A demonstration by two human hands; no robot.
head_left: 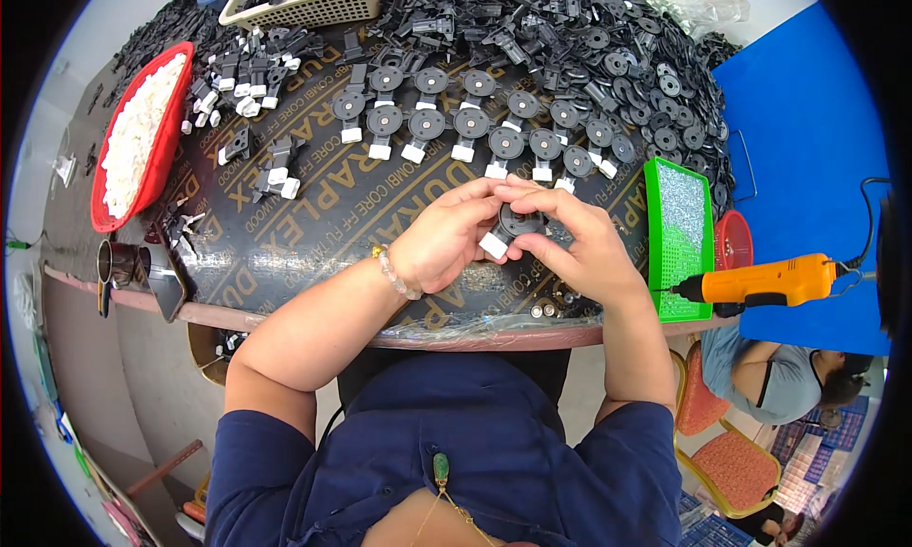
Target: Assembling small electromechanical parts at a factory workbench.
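Note:
Both my hands meet over the table's near part, around one black round plastic part (519,222) with a white end piece (493,245). My left hand (439,235) curls around its left side, fingers closed on it. From the right, the thumb and fingers of my right hand (587,247) grip the disc. Fingers cover some of the part. Just beyond my hands, similar black disc parts with white ends (427,124) lie in uneven rows. A few small metal pieces (542,311) rest near the table edge, below my right hand.
Loose black parts (608,44) heap across the back. At left stands a red basket (180,96) of white pieces; a beige basket (309,13) stands behind. On the right are a green tray (680,272) with small metal pieces, a red bowl (734,235) and an orange electric screwdriver (769,281).

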